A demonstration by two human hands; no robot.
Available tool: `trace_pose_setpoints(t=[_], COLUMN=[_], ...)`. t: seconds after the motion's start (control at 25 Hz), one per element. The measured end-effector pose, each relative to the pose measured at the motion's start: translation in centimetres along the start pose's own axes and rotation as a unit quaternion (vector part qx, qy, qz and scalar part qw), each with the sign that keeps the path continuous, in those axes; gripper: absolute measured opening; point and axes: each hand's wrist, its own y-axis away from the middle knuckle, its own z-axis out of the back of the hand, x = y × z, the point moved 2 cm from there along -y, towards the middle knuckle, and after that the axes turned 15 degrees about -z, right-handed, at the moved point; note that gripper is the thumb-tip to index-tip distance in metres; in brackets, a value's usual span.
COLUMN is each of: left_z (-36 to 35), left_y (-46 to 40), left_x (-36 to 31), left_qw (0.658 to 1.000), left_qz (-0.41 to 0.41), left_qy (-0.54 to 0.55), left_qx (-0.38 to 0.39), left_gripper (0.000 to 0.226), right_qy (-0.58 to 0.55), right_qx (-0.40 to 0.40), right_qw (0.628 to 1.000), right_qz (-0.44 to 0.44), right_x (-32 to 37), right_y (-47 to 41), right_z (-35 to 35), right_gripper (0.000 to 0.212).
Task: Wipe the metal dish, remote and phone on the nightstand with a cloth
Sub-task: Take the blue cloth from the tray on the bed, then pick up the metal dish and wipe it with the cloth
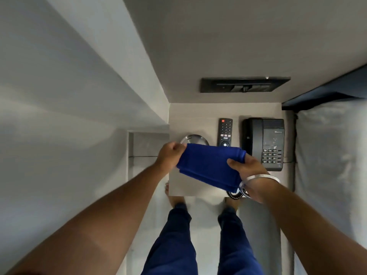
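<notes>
A folded blue cloth (210, 165) is stretched between my two hands above the nightstand (190, 118). My left hand (170, 154) grips its left end, my right hand (245, 167) its right end. Behind the cloth, the round metal dish (193, 139) shows only its far half. The black remote (225, 132) lies to the right of the dish, its near end close to the cloth's edge. A black desk phone (264, 143) stands at the right side of the nightstand.
A dark switch panel (244, 85) is on the wall behind the nightstand. The bed with white linen (329, 155) is on the right. A white wall and recess (147, 147) lie to the left. My legs and bare feet are below.
</notes>
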Motion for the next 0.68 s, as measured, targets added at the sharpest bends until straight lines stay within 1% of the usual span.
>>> trace_pose_setpoints(t=[0.08,0.12,0.16,0.2,0.24,0.28,0.32,0.36,0.44,0.52,0.6,0.68], left_z=[0.7,0.6,0.1,-0.5,-1.1,-1.5,-1.7,-1.8,-1.5,-0.6,0.6,2.2], left_y=[-3.0,-4.4,-5.6,-6.5,-7.2,-7.6,-7.5,-7.0,-5.0,-1.7,1.9,6.0], left_x=[1.2,1.4,1.6,1.5,1.5,1.5,1.2,0.8,-1.3,-4.5,-8.7,-14.2], left_qw=[0.985,0.974,0.966,0.956,0.945,0.938,0.938,0.949,0.982,0.998,0.992,0.964], left_qz=[-0.063,-0.08,-0.088,-0.086,-0.076,-0.061,-0.035,0.001,0.053,0.05,0.049,0.047], left_qy=[-0.162,-0.21,-0.242,-0.271,-0.305,-0.328,-0.333,-0.305,-0.169,-0.025,0.117,0.259], left_qx=[-0.019,-0.003,0.033,0.069,0.089,0.094,0.09,0.084,0.064,0.018,-0.021,-0.019], left_gripper=[0.038,0.042,0.043,0.039,0.032,0.028,0.027,0.028,0.027,0.03,0.033,0.038], right_qy=[0.038,0.038,0.032,0.022,0.018,0.02,0.029,0.039,0.047,0.067,0.104,0.157], right_qx=[0.011,0.022,0.03,0.032,0.027,0.017,0.006,-0.007,-0.024,-0.026,-0.024,-0.041], right_qw=[0.999,0.999,0.999,0.999,0.999,0.998,0.997,0.995,0.989,0.977,0.954,0.916], right_qz=[0.013,0.017,0.021,0.025,0.034,0.05,0.069,0.089,0.135,0.2,0.28,0.367], right_x=[0.5,0.8,1.1,1.5,1.8,2.3,2.9,3.6,5.2,7.0,9.5,11.7], right_y=[-0.5,-0.7,-0.6,-0.3,0.2,0.7,1.5,2.7,5.9,10.0,14.7,19.7], right_z=[-0.5,-0.5,-0.3,0.2,0.7,1.3,1.9,2.7,4.3,5.7,6.8,7.6], right_gripper=[0.016,0.018,0.017,0.015,0.015,0.016,0.018,0.018,0.018,0.018,0.017,0.016])
